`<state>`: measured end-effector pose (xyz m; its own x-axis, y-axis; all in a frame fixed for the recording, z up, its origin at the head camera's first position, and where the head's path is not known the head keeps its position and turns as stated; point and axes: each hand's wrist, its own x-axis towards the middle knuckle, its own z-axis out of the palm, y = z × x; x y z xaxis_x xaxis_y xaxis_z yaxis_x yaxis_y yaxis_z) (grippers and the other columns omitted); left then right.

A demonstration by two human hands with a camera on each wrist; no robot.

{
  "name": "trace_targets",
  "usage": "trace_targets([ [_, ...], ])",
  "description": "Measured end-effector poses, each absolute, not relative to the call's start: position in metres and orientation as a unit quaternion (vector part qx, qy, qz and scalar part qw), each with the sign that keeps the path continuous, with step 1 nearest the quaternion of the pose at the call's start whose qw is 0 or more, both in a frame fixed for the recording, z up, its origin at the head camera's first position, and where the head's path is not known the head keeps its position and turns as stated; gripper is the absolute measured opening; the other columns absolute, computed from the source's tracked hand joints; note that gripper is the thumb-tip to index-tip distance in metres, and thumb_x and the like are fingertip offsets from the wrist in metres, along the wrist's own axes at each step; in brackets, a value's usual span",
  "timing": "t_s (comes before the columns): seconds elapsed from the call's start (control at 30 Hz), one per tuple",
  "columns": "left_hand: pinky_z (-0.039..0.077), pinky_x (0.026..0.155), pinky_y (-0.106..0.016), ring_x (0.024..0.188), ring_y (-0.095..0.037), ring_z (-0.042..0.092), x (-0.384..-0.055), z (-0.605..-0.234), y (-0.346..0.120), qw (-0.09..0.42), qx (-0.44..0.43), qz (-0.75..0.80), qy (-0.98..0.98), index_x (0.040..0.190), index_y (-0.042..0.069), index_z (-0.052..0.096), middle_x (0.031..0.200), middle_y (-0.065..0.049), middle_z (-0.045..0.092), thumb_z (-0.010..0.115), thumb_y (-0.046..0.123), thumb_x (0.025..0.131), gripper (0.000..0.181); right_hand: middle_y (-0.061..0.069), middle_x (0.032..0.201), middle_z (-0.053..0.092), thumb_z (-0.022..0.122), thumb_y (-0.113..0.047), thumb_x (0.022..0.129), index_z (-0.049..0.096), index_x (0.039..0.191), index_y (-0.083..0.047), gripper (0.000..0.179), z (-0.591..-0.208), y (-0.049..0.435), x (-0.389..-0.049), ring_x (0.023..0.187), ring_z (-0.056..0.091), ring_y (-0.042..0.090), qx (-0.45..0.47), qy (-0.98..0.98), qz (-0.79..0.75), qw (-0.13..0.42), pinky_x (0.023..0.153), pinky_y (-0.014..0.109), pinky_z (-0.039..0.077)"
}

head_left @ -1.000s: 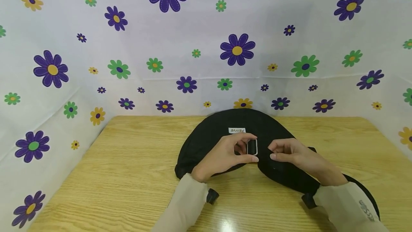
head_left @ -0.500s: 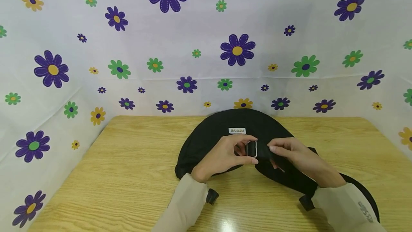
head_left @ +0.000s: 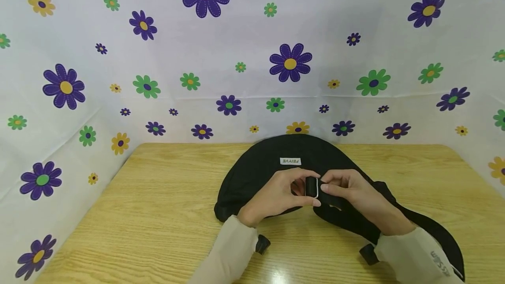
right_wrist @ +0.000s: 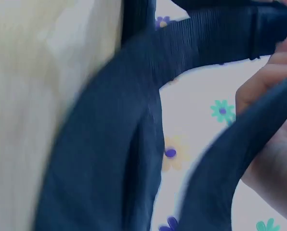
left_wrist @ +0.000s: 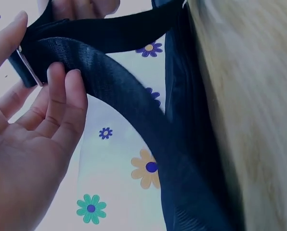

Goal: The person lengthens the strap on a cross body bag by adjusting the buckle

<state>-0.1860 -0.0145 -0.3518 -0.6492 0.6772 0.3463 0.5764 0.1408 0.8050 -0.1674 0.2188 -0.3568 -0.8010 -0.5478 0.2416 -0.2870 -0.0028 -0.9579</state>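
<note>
A black crescent-shaped bag (head_left: 244, 179) lies on the table with a small white label (head_left: 290, 161). Just over it, in the head view, my left hand (head_left: 272, 194) pinches a silver rectangular strap buckle (head_left: 317, 188) between thumb and fingers. Black webbing strap (left_wrist: 119, 79) runs through the buckle and loops down in the left wrist view. My right hand (head_left: 355, 194) pinches the strap close to the buckle's right side, thumb on top. In the right wrist view, one strap length (right_wrist: 215, 41) reaches up to that hand (right_wrist: 273, 115), and another passes in front of it.
The wooden table (head_left: 158, 196) ends against a white flowered cloth backdrop (head_left: 236, 47). A long black strap (head_left: 438, 227) curves past the right sleeve (head_left: 414, 249) toward the front edge. Dark wrist fittings (head_left: 262, 244) stick out by the left sleeve.
My right hand stood apart from the buckle, then pinched the strap stretched out to its right. Now it sits nearer the buckle, which has turned more edge-on.
</note>
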Motion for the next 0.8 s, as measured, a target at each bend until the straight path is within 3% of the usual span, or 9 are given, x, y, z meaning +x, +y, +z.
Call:
trace_targets([
  [0.2,0.055,0.077,-0.023,0.081,-0.001,0.061,-0.185,-0.352,-0.014,0.054,0.406,0.525,0.746,0.129,0.005,0.065,0.092,-0.004,0.068,0.083,0.007,0.085,0.048,-0.006,0.071,0.063,0.049,0.002,0.104,0.071,0.093,-0.017,0.032,-0.360,0.208,-0.166,0.054,0.052,0.009,-0.284,0.671,-0.676,0.108,0.051,0.024,0.047],
  [0.4,0.054,0.076,-0.023,0.078,-0.003,0.061,-0.187,-0.350,-0.018,0.056,0.370,0.553,0.745,0.132,0.004,0.064,0.089,0.000,0.065,0.083,0.007,0.086,0.050,-0.003,0.082,0.066,0.044,0.003,0.105,0.070,0.101,-0.014,0.031,-0.362,0.220,-0.172,0.068,0.059,0.012,-0.318,0.665,-0.659,0.150,0.063,0.027,0.053],
  [0.6,0.052,0.075,-0.024,0.079,-0.007,0.060,-0.189,-0.349,-0.022,0.043,0.347,0.613,0.708,0.129,0.002,0.065,0.091,-0.002,0.064,0.081,0.001,0.085,0.047,-0.002,0.081,0.067,0.045,0.001,0.106,0.065,0.106,-0.008,0.022,-0.363,0.235,-0.175,0.073,0.063,0.015,-0.313,0.687,-0.626,0.196,0.071,0.031,0.054],
  [0.8,0.053,0.077,-0.026,0.080,-0.008,0.061,-0.189,-0.348,-0.023,0.038,0.343,0.634,0.692,0.130,0.001,0.065,0.092,-0.002,0.064,0.080,-0.001,0.086,0.047,0.001,0.081,0.065,0.046,-0.001,0.106,0.061,0.104,0.004,0.016,-0.363,0.238,-0.175,0.073,0.064,0.017,-0.313,0.708,-0.604,0.190,0.071,0.031,0.054],
])
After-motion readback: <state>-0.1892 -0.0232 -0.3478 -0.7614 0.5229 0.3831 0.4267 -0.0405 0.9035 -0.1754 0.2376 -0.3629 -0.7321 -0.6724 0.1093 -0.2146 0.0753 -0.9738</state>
